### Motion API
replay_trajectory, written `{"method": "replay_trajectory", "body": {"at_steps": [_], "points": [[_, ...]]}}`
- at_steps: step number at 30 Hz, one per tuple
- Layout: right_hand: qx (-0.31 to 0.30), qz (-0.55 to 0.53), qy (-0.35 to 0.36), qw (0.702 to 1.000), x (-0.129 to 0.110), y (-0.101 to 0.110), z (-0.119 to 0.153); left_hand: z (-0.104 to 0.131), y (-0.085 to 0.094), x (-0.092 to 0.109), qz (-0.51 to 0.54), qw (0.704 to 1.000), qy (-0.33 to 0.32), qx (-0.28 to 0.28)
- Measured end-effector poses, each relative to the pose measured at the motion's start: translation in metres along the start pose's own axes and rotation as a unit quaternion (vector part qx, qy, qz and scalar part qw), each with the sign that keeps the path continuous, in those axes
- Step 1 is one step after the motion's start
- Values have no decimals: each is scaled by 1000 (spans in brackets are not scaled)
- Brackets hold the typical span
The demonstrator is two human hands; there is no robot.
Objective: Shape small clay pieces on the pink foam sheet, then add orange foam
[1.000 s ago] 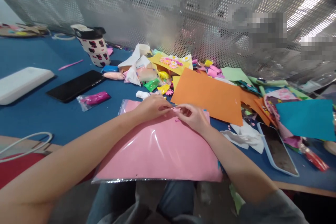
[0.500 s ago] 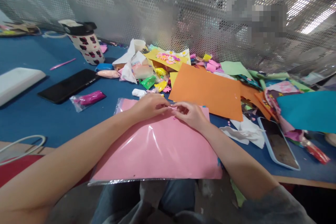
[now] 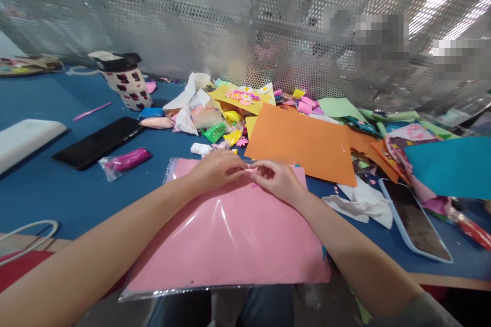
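A pink sheet in a clear plastic sleeve (image 3: 230,240) lies in front of me, its near edge jutting past the table. Over its far part, my left hand (image 3: 218,171) and my right hand (image 3: 278,180) meet fingertip to fingertip. Both are closed in a pinch on a small pink piece (image 3: 250,169), which looks like modelling clay and is mostly hidden by the fingers. Just below the right fingertips, a tiny darker pink bit (image 3: 254,185) rests on the sleeve.
Beyond the hands lie clay packets (image 3: 215,133), an orange sheet (image 3: 303,140) and a yellow card with flowers (image 3: 241,97). At left are a tumbler (image 3: 130,87), a black slab (image 3: 97,143) and a magenta clay packet (image 3: 128,160). A phone (image 3: 416,219) and crumpled tissue (image 3: 362,202) lie right.
The view has tilted up slightly, so the table and sleeve sit lower in the picture. Both hands keep the same pinch at the same spot over the sleeve.
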State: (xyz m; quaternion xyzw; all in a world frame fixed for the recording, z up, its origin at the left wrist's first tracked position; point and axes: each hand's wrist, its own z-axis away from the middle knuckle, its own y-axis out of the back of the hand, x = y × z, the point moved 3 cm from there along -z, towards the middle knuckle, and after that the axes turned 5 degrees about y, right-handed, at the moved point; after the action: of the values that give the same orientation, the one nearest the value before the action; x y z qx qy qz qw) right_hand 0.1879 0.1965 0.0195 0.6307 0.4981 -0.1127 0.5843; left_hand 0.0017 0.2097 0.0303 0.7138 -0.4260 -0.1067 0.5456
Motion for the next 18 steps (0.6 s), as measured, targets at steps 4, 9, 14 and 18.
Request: {"method": "replay_trajectory", "body": {"at_steps": [4,9,14,18], "points": [[14,11,18,1000,0,1,0,0,-1,-3,10,1000,2,7],[25,4,17,1000,0,3,0,0,1,-1,16,1000,23,9],[31,13,31,999,-4,3,0,0,2,3,9,999,27,18],[29,15,39,999,-5,3,0,0,1,4,0,1000,21,13]]}}
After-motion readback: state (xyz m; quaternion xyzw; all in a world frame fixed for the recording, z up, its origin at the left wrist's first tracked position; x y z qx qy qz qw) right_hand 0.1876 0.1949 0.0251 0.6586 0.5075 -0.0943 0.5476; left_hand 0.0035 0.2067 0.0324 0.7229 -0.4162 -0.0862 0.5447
